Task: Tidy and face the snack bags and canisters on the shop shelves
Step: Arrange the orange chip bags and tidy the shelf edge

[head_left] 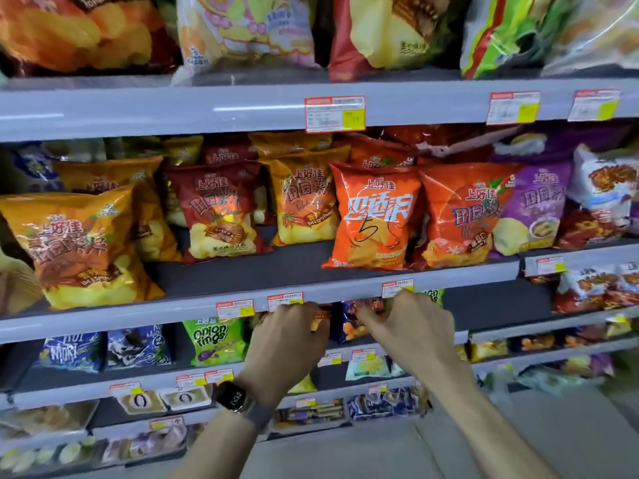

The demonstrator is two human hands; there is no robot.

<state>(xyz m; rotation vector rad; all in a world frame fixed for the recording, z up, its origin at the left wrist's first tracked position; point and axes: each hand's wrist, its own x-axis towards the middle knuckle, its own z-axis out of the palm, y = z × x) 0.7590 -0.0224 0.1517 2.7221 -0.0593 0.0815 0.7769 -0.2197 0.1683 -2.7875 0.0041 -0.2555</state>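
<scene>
Left hand [287,335], right hand [413,326] grip snack bags [345,328] between them.

Even, fairly bright overhead shop light, cool-ish. Soft glare streak on top shelf rail [242,107]; shiny highlights on orange chip bag [375,216]. Deep shadow under each shelf, esp. behind bags & on dark shelf board [276,267]. Blur on top-row bags [249,29] & bottom-left corner; price tags [334,114] unreadable. Wide-angle bends shelves at edges. Mid-frame sharpest.
</scene>
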